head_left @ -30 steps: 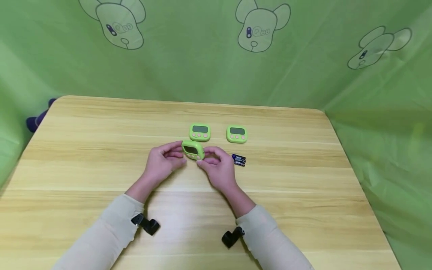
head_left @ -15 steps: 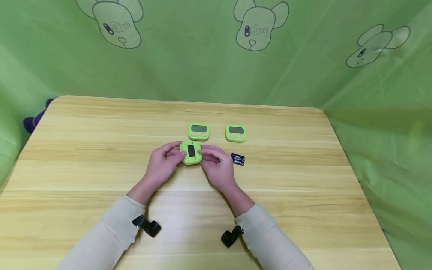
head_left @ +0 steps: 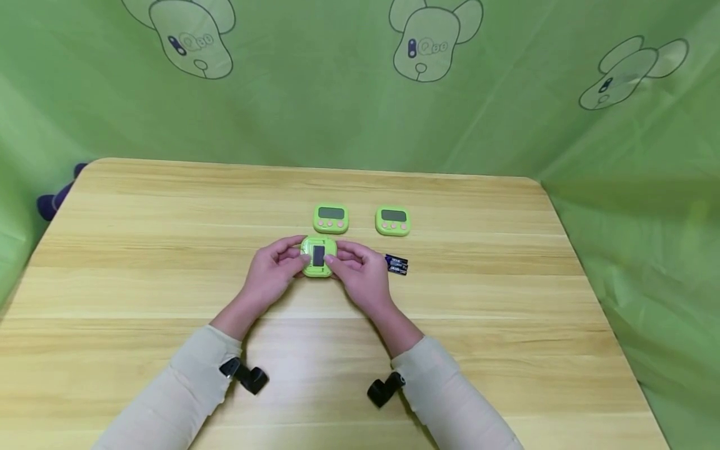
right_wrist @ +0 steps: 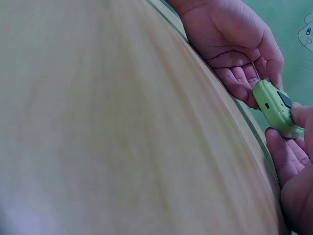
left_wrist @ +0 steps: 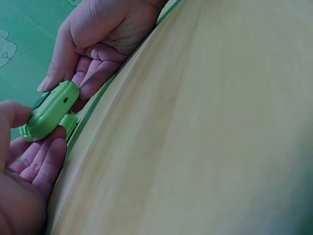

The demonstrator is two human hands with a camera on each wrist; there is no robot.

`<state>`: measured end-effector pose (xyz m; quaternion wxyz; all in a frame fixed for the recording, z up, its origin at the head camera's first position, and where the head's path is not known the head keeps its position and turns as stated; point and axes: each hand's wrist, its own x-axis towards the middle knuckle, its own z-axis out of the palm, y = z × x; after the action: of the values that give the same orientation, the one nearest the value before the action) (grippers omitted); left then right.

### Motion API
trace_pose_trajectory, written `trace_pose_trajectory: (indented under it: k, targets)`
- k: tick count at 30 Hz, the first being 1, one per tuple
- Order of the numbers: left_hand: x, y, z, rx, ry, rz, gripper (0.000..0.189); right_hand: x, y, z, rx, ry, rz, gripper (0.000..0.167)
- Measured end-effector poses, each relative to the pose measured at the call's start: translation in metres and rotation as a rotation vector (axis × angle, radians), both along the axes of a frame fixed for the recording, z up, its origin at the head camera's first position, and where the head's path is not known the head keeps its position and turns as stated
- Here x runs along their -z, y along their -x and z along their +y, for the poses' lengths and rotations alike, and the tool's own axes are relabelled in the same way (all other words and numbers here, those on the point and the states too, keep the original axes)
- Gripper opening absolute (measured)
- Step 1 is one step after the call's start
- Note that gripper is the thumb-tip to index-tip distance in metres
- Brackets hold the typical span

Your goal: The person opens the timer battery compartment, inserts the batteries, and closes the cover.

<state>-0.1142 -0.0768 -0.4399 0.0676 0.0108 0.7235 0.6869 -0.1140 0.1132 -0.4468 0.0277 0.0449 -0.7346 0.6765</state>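
Between both hands, above the wooden table, a green digital timer [head_left: 319, 271] is held with its back facing up. A dark rectangle sits in the middle of that back. My left hand [head_left: 271, 267] grips its left edge, thumb on top and fingers beneath. On the other side my right hand [head_left: 364, 278] pinches the right edge, its thumb touching the back near the dark rectangle. The wrist views show the timer [left_wrist: 51, 111] edge-on, with a small dark slot in its side. Its front is hidden from the head view.
Two matching green timers with grey screens and pink buttons lie face up just beyond the hands, a left one [head_left: 330, 219] and a right one [head_left: 393, 221]. Dark blue batteries [head_left: 397, 264] lie beside the right hand. A green curtain [head_left: 315, 119] hangs behind the table [head_left: 506, 300].
The held timer has turned over, from its screen side showing to its back facing up. My right thumb has come onto the back. The other timers and the batteries stay put.
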Motion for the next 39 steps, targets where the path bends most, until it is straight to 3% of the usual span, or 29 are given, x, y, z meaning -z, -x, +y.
trace_pose_trajectory:
  k: [4,18,27,34,39]
  targets:
    - [0.0008,-0.0001,-0.0007,0.026,0.061,0.018,0.048,-0.0003,0.0005,-0.0001,0.005,-0.009,-0.01,0.03]
    - [0.0031,0.0,-0.0002,0.04,0.042,0.016,0.047,-0.0046,0.0,-0.0056,0.065,-0.042,0.018,0.026]
    - [0.005,0.0001,0.0014,0.005,0.005,0.038,0.046,-0.0023,0.0016,-0.0044,0.059,-0.017,0.025,0.028]
    - [0.0072,-0.0001,0.0007,-0.012,0.018,0.058,0.045,-0.0001,0.0,-0.0035,0.106,-0.035,0.066,0.025]
    - [0.0072,-0.001,-0.0001,-0.027,0.013,0.055,0.046,-0.0048,-0.0058,-0.0012,0.104,0.039,0.057,0.018]
